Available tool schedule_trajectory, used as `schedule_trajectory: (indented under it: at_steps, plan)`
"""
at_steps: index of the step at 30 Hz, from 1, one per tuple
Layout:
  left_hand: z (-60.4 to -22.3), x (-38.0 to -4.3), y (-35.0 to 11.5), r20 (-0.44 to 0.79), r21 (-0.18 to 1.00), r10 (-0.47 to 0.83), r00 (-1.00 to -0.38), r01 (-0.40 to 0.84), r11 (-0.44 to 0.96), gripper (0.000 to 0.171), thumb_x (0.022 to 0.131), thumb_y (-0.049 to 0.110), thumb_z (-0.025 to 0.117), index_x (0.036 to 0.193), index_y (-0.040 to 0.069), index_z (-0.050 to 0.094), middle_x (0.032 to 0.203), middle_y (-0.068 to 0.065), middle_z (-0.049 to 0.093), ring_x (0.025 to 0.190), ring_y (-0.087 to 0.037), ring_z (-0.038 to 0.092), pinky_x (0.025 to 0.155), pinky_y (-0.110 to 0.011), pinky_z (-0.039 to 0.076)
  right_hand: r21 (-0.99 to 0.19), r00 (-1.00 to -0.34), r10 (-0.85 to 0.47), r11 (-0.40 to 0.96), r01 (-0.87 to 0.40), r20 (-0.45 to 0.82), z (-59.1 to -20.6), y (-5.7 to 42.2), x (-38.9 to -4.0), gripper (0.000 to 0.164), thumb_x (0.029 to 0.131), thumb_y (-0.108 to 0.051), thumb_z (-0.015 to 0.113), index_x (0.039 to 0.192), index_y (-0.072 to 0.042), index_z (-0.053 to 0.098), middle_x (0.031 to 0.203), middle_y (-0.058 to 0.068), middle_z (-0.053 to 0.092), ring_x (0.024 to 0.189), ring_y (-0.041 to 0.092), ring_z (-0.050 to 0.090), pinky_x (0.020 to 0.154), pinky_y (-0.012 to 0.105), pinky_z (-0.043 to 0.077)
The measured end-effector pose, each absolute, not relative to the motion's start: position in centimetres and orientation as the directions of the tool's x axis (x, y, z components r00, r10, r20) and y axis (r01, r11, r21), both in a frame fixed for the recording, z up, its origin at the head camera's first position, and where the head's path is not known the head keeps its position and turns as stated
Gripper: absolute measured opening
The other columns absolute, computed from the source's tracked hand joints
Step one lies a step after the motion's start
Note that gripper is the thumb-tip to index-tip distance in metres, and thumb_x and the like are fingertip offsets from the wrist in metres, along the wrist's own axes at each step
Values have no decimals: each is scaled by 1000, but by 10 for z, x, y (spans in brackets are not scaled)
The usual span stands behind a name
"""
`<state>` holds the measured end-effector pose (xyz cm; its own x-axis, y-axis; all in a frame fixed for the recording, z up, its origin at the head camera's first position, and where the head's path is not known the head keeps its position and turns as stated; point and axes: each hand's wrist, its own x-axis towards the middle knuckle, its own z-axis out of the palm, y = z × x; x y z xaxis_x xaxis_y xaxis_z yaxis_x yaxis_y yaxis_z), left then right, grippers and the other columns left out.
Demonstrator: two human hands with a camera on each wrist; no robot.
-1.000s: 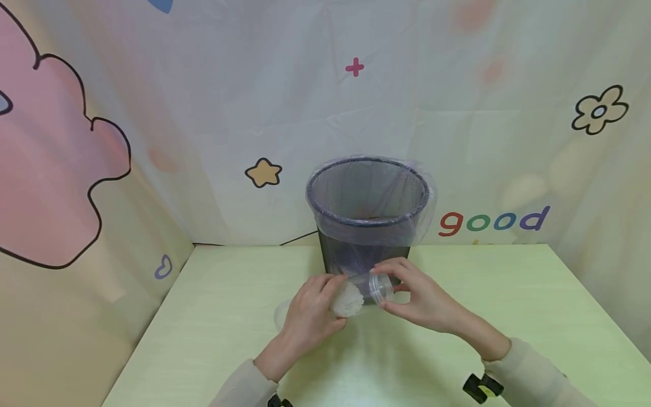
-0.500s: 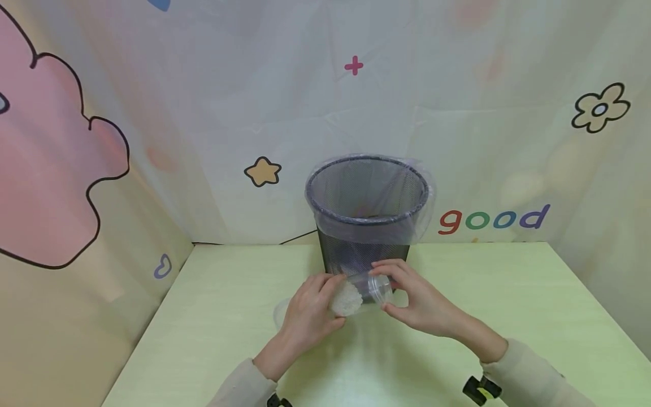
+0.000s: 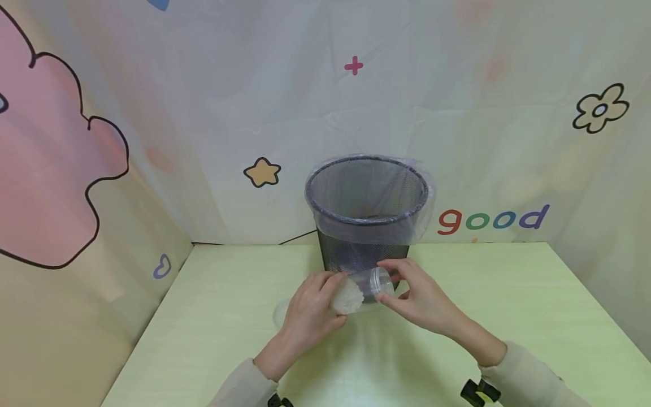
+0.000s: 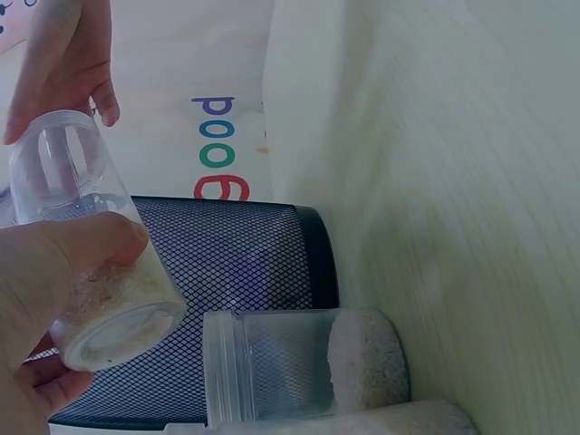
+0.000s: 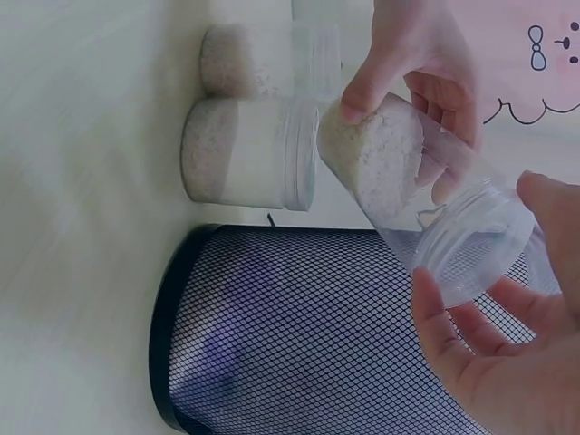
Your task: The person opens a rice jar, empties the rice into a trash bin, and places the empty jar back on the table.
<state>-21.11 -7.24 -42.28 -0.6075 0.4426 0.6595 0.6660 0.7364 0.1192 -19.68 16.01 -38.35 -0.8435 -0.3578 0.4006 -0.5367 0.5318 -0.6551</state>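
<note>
My left hand (image 3: 310,311) grips a clear plastic jar (image 5: 381,190) around its base half. The jar is tipped on its side above the table, its mouth end towards the right. White grains (image 3: 348,297) are heaped in its lower part. At the mouth end, the fingertips and thumb of my right hand (image 3: 427,302) pinch the clear screw lid (image 5: 476,245) by its edge. In the right wrist view two similar lidded jars stand on the table, a nearer jar (image 5: 245,154) and a farther jar (image 5: 263,59), both part filled with grains.
Right behind the hands stands a black mesh bin (image 3: 363,254) with a clear bag liner (image 3: 424,217) folded over its rim. The pale green table (image 3: 229,339) ends at a printed curtain (image 3: 229,113). In the head view my left hand mostly hides the standing jars.
My right hand's thumb and fingers have shifted on the lid, and the lid end has moved slightly. My left hand keeps its hold on the jar, nearly still.
</note>
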Motion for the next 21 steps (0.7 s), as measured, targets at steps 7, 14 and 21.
schedule_trajectory:
  at_steps: [7,14,21]
  plan:
    - [-421,-209,-72,672,117,434,-600,664,738,75,52,22,85,121,14,56,107,-1,59,94,-16,55,78,-28,49,-693,-826,-405,459,-555,393,-380,161,-198,50,79,-6,71,123,-5,49,116,10,49,98,25,53,67,22,54]
    - [-419,-208,-71,654,129,432,-621,654,745,73,54,22,85,120,13,56,108,-2,59,96,-17,55,81,-29,49,-653,-781,-454,442,-615,428,-380,164,-198,53,78,-5,71,125,-8,48,120,5,47,102,22,51,74,28,54]
    - [-420,-209,-70,663,123,431,-612,657,744,72,53,22,85,119,12,57,107,-3,59,95,-18,55,80,-29,49,-655,-747,-493,390,-648,445,-378,166,-196,57,76,0,71,126,-11,47,125,4,44,108,24,49,79,35,54]
